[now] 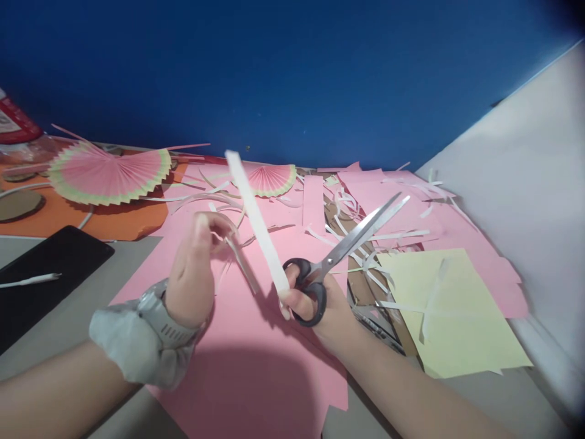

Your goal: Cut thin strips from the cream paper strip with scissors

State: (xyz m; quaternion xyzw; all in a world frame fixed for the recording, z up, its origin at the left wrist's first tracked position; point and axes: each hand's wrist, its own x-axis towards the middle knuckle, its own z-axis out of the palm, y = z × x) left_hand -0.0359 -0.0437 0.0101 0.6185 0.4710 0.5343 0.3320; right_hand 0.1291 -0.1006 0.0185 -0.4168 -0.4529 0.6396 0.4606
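Observation:
My right hand (336,317) has its fingers through the black-handled scissors (329,261), whose blades point up and to the right, slightly apart. Pinched in the same fingers, a white paper strip (256,222) slants up to the left. My left hand (192,274) is curled, with a thin pale paper strip (242,265) hanging from its fingertips. Beneath both hands lies a large pink paper sheet (274,372). Pleated pink fans with yellow-green edges, a larger fan (109,174) and a smaller fan (269,180), rest behind.
At the left are a black tablet-like slab (59,268) with a white cable (31,280) on it, orange paper (146,219) and a red-labelled bottle (16,125). Yellow paper (457,329) and scattered offcuts cover the right. A blue panel (274,79) stands behind.

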